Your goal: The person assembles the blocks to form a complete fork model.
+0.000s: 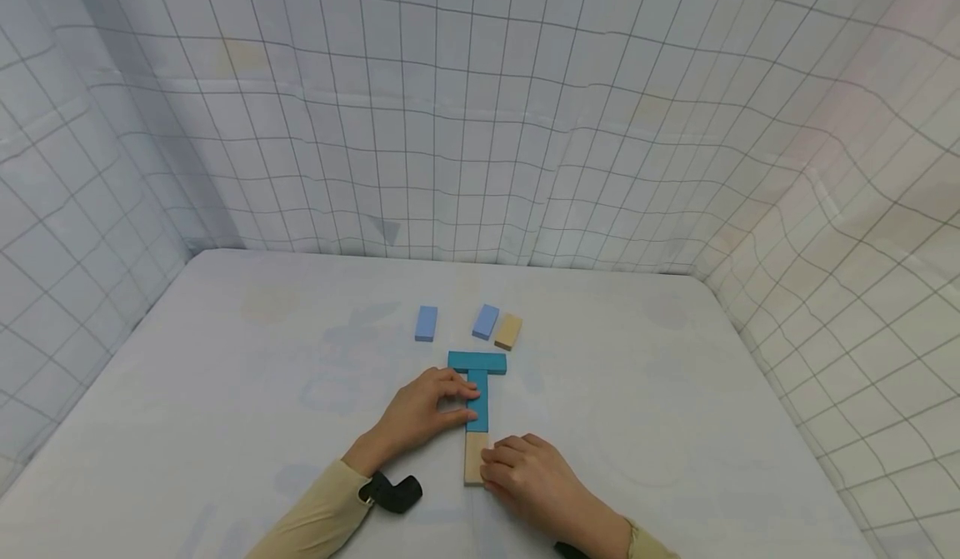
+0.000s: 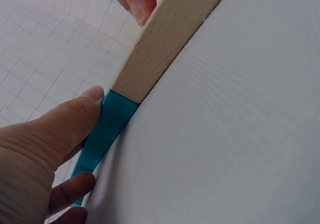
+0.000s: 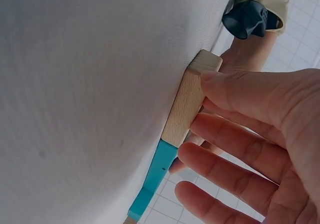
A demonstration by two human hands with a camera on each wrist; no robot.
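On the white table, a teal crosswise block (image 1: pixel 487 363), a teal lengthwise block (image 1: pixel 481 401) and a plain wooden block (image 1: pixel 473 461) lie end to end in a T shape. My left hand (image 1: pixel 420 409) touches the lengthwise teal block from the left, thumb near its joint with the wooden one. My right hand (image 1: pixel 536 480) touches the wooden block's right side. In the right wrist view its thumb (image 3: pixel 220 86) lies on that block near the end, fingers spread along the side. The teal and wooden ends meet flush in the left wrist view.
Beyond the T lie two blue blocks (image 1: pixel 426 324) and a small wooden block (image 1: pixel 509 331), the right-hand blue block (image 1: pixel 486 321) close beside the wooden one. Grid-patterned cloth walls (image 1: pixel 465 126) enclose the back and sides of the table. Each wrist wears a black device (image 1: pixel 397 494).
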